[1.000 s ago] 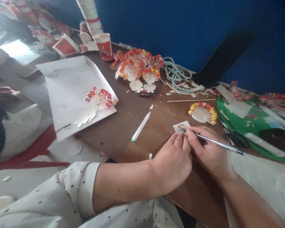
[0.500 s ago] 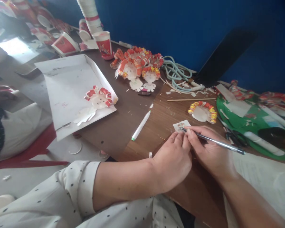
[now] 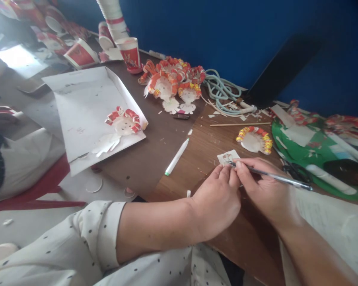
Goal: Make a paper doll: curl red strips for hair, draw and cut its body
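A pen [image 3: 274, 179] with a clear barrel is gripped in my right hand [image 3: 264, 190]. Its tip touches a small white piece of paper [image 3: 229, 155] with a drawing on it, lying on the brown table. My left hand [image 3: 219, 198] has its fingers curled together on the near edge of that paper, holding it down; the fingertips partly cover it. Just beyond my right hand lies a paper figure with a red and yellow curled fringe [image 3: 253, 141]. To the left of the paper rests a white marker with a green end [image 3: 177, 157].
Several red-fringed paper figures [image 3: 174, 81] are heaped at the back, beside a coiled cable [image 3: 222, 89]. A white box lid [image 3: 77, 99] holds another figure. Paper cups [image 3: 129, 53] stand behind it. Scissors [image 3: 295, 171] and a green board [image 3: 310, 153] lie at right. Another person sits at left.
The pen's rear end has swung slightly right and down, with my right hand shifting a little. My left hand stays in place on the paper.
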Motion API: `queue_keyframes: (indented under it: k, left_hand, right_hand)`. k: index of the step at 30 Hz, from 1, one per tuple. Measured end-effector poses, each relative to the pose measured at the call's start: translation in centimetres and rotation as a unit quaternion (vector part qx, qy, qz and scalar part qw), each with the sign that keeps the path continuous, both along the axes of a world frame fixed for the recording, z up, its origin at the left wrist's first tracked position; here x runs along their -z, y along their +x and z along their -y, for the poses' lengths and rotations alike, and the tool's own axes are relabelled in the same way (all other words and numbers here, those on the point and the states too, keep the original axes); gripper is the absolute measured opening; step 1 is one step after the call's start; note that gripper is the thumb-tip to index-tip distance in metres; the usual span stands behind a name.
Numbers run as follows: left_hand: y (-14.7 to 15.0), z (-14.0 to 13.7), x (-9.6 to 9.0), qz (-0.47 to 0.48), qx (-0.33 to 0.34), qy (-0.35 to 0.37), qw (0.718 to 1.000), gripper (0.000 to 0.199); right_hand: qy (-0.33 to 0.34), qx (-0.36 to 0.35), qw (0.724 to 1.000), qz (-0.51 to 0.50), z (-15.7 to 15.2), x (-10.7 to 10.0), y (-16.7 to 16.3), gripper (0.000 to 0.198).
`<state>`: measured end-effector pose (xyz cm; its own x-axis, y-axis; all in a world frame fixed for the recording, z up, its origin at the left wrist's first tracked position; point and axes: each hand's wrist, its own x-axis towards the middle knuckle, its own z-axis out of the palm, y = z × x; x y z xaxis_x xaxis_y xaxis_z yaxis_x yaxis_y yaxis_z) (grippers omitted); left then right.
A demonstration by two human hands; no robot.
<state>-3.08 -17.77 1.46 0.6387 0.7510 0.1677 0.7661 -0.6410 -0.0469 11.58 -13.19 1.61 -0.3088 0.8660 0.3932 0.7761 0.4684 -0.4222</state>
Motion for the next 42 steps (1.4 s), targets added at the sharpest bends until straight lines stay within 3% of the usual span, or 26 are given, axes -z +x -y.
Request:
queue_keyframes:
  k: [8, 14, 17, 20, 29, 42]
  left_hand:
    - [-0.2, -0.1, -0.2, 0.001, 0.005, -0.006, 1.000, 0.047]
    - [0.0, 0.0, 0.0, 0.001, 0.002, -0.005, 1.000, 0.046]
    - [0.0, 0.0, 0.1, 0.002, 0.001, 0.003, 1.000, 0.046]
    - [0.0, 0.0, 0.1, 0.000, 0.000, -0.001, 1.000, 0.046]
    - [0.0, -0.1, 0.0, 0.012, 0.003, -0.001, 1.000, 0.045]
    - [0.1, 0.1, 0.1, 0.009, -0.002, -0.003, 1.000, 0.043]
  right_hand:
    - [0.014, -0.009, 1.000, -0.008, -0.2, -0.1, -0.1, 0.014]
    - [-0.023, -0.006, 0.999, -0.049, 0.3, 0.1, 0.3, 0.015]
    - [0.001, 0.014, 0.998, -0.059, 0.5, 0.0, 0.6, 0.019]
    - [0.014, 0.016, 0.998, -0.060, 0.4, 0.1, 0.6, 0.021]
    - [-0.037, 0.001, 0.997, -0.064, -0.1, 1.0, 0.1, 0.022]
    - [-0.025, 0.015, 0.999, -0.044, -0.4, 0.6, -0.4, 0.023]
